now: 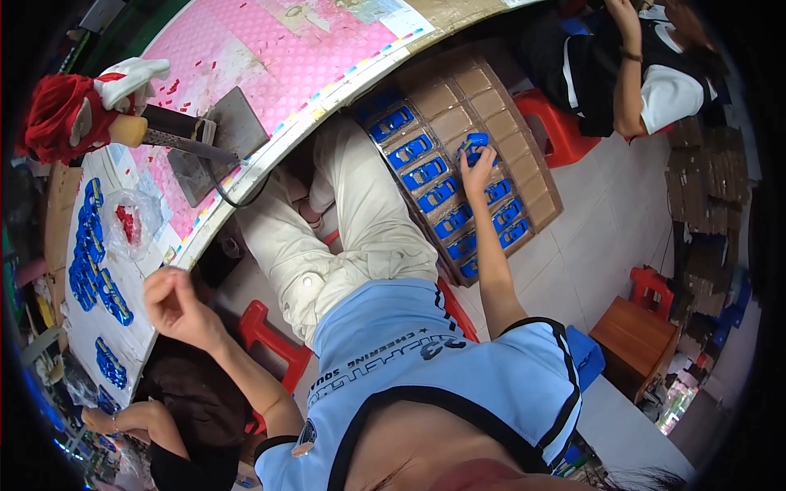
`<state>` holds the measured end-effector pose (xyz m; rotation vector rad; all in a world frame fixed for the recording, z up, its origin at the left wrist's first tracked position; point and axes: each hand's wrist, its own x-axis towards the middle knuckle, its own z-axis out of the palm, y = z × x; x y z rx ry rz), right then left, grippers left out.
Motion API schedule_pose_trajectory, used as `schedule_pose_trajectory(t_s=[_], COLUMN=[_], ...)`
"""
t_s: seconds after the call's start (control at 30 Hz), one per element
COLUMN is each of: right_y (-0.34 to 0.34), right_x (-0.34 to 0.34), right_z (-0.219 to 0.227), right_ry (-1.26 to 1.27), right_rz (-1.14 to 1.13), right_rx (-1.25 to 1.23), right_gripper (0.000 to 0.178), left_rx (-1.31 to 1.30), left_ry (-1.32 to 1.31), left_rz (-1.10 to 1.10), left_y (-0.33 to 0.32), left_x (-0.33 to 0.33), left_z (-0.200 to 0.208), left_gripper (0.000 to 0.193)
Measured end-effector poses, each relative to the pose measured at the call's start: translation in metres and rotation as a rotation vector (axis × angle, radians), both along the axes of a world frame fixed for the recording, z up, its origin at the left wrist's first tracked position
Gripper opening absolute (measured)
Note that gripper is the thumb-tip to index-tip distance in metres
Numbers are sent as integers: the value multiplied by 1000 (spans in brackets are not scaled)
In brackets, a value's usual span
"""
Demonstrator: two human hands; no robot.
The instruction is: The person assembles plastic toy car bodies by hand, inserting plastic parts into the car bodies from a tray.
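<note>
My right hand (477,166) is closed on a blue toy car (473,144), held over a brown compartment tray (536,176) to the right of my legs. Blue toy cars (426,172) fill a row of the tray's compartments, with several more in the row beside it toward the near end. Other compartments hold nothing. By the table's near left edge, my left hand (182,309) is raised, its fingers curled in toward the thumb. Whether something small sits between those fingertips cannot be seen.
On the white table (151,237) lie rows of blue toy cars (94,254) and a clear bag of small red parts (129,225). A metal-based fixture (225,135) with red cloth (65,119) stands beyond. Two people sit nearby. Red stools (548,127) and a wooden box (632,340) stand around.
</note>
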<state>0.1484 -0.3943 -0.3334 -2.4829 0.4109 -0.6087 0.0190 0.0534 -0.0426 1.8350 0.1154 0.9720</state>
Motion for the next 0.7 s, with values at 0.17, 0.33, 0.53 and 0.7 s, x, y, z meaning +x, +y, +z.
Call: schedule_pose_trajectory(t_s=[0.17, 0.33, 0.53, 0.7], right_y=[40, 101, 145, 160], right_x=[-16, -45, -85, -81], right_z=[52, 126, 208, 254], right_ry=[-223, -342, -168, -58], right_rz=[356, 738, 1212, 1449], right_rx=[-42, 208, 648, 636], right_gripper=[32, 44, 63, 66], left_rx=[-187, -430, -669, -689], left_ry=[247, 481, 650, 736], left_rz=[-304, -647, -933, -1014], left_y=[-57, -92, -92, -81], left_x=[4, 20, 35, 34], left_z=[-4, -9, -1, 6], left_gripper=[12, 14, 12, 11])
